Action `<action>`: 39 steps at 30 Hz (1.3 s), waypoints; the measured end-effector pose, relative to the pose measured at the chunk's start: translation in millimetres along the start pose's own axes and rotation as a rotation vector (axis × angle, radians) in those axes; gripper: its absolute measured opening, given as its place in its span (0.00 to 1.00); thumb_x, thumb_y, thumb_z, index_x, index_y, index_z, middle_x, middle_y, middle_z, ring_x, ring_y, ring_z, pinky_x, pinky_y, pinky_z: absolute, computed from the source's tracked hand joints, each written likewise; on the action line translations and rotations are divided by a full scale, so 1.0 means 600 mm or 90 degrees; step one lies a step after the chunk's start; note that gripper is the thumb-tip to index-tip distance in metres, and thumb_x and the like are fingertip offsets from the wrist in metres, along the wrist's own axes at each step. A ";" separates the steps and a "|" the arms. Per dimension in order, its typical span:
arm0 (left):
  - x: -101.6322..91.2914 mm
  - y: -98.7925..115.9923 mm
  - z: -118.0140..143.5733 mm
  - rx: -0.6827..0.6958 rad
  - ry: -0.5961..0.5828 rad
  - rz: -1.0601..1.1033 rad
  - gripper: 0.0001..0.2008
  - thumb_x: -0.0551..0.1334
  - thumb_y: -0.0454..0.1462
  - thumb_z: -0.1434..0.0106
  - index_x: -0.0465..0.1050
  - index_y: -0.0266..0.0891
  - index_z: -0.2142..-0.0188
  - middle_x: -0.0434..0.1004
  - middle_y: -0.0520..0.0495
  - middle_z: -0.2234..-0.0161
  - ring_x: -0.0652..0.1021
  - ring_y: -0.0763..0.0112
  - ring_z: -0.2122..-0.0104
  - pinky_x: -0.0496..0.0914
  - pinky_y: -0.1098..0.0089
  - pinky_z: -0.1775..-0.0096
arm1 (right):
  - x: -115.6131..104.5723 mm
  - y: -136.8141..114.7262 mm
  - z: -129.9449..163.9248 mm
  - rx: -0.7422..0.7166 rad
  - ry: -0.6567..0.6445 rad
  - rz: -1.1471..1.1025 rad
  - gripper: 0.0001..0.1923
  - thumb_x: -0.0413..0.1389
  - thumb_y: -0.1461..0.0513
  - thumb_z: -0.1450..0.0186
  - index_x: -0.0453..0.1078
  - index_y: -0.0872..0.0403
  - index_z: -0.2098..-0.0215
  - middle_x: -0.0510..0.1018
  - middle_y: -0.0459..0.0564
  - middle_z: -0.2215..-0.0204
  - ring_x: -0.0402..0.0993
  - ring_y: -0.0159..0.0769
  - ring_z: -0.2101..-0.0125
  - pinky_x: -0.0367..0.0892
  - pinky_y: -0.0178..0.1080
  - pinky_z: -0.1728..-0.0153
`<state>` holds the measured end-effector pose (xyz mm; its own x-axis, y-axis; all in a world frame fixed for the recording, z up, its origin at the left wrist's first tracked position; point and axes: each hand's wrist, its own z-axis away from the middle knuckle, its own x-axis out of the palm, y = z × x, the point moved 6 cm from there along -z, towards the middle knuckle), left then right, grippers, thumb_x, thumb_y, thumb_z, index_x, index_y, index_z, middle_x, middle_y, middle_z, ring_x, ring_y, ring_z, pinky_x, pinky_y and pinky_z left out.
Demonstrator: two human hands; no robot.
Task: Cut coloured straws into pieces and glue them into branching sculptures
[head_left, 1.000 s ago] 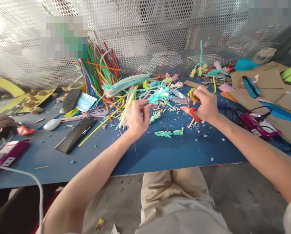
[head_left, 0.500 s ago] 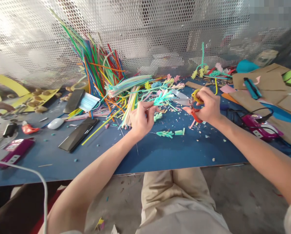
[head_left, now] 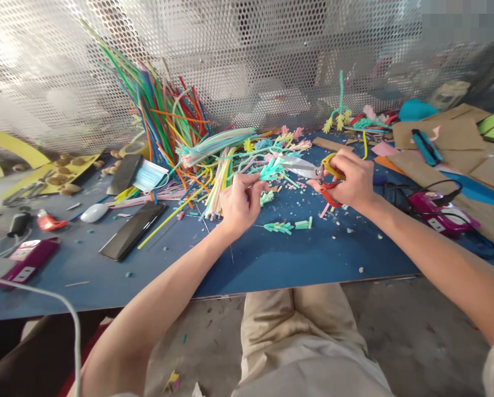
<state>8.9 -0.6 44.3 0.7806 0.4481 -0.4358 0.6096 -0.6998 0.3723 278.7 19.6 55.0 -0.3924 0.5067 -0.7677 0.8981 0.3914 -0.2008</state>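
Observation:
Between thumb and fingers, my left hand (head_left: 242,204) pinches a turquoise pipe-cleaner piece (head_left: 272,167) with feathery branches. My right hand (head_left: 350,176) grips scissors (head_left: 302,166) with yellow and red handles, its fingers through the loops. Their blades point left and reach the branched tips of the piece, close together. Below on the blue table lie a mint-green branched piece (head_left: 278,227) and a short green fringed bit (head_left: 304,224). Another pale green piece (head_left: 267,197) sits just right of my left fingers.
A tall bundle of coloured pipe cleaners (head_left: 160,121) leans on the perforated metal screen (head_left: 272,66). Left are a black phone (head_left: 132,230), a face mask (head_left: 149,175) and a purple power strip (head_left: 30,262). Right are cardboard sheets (head_left: 439,132) and another power strip (head_left: 443,212).
The scissors have moved slightly left, and their blades are closer together at the turquoise piece. My left hand stays nearly still. Another person's hand at the far left has mostly left the view.

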 end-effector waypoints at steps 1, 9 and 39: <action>0.000 -0.001 0.000 -0.004 0.000 -0.002 0.11 0.54 0.45 0.21 0.68 0.40 0.51 0.83 0.51 0.70 0.70 0.80 0.82 0.65 0.72 0.73 | 0.000 0.000 0.000 0.000 -0.003 0.009 0.23 0.59 0.40 0.36 0.71 0.49 0.68 0.76 0.54 0.63 0.72 0.41 0.68 0.65 0.44 0.68; 0.002 -0.003 0.000 -0.014 -0.006 0.007 0.13 0.54 0.46 0.21 0.67 0.40 0.50 0.83 0.51 0.70 0.74 0.80 0.79 0.66 0.73 0.72 | -0.005 0.001 -0.003 -0.019 -0.013 0.022 0.23 0.55 0.43 0.34 0.62 0.48 0.76 0.72 0.51 0.72 0.65 0.38 0.72 0.62 0.43 0.70; 0.022 0.003 -0.009 0.014 -0.076 -0.116 0.09 0.59 0.43 0.23 0.73 0.41 0.51 0.85 0.55 0.69 0.77 0.78 0.78 0.64 0.73 0.71 | 0.063 -0.042 0.001 0.087 -0.234 -0.520 0.21 0.59 0.45 0.31 0.82 0.52 0.55 0.85 0.53 0.59 0.78 0.42 0.63 0.71 0.43 0.63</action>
<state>20.8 7.1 43.4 0.6356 0.5001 -0.5881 0.7347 -0.6258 0.2619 241.3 28.4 30.7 -0.8507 -0.1748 -0.4958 0.3930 0.4150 -0.8206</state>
